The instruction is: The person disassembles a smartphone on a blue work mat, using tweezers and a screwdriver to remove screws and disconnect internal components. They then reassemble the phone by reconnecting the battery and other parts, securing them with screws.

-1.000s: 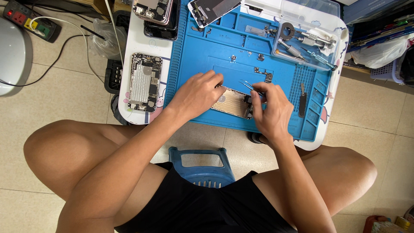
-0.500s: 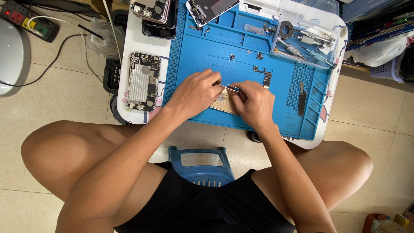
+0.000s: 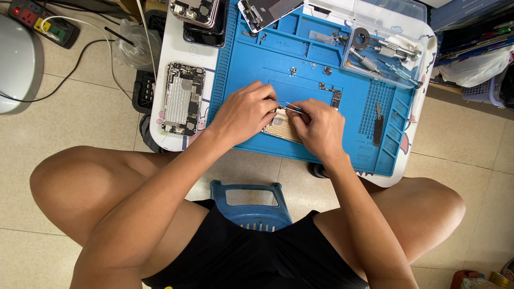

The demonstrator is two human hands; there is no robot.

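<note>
A gold opened phone body [image 3: 282, 127] lies on a blue repair mat [image 3: 310, 64], mostly hidden under both hands. My left hand [image 3: 243, 112] rests on the phone's left part, fingers curled and pressing down on it. My right hand [image 3: 317, 128] pinches thin metal tweezers [image 3: 293, 107], whose tips point left toward the fingertips of my left hand, just above the phone. Small loose parts [image 3: 327, 86] and screws lie on the mat just beyond the hands.
Another stripped phone chassis [image 3: 182, 99] lies left of the mat on the white table [image 3: 166, 53]. A clear tray of screwdrivers [image 3: 381, 53] sits at back right, more phone parts [image 3: 201, 13] at the back. A blue stool [image 3: 251, 203] stands between my knees; a power strip [image 3: 40, 21] lies on the floor.
My right hand has moved left with the tweezers, from the phone's right end to meet my left hand over the phone. My left hand has stayed put.
</note>
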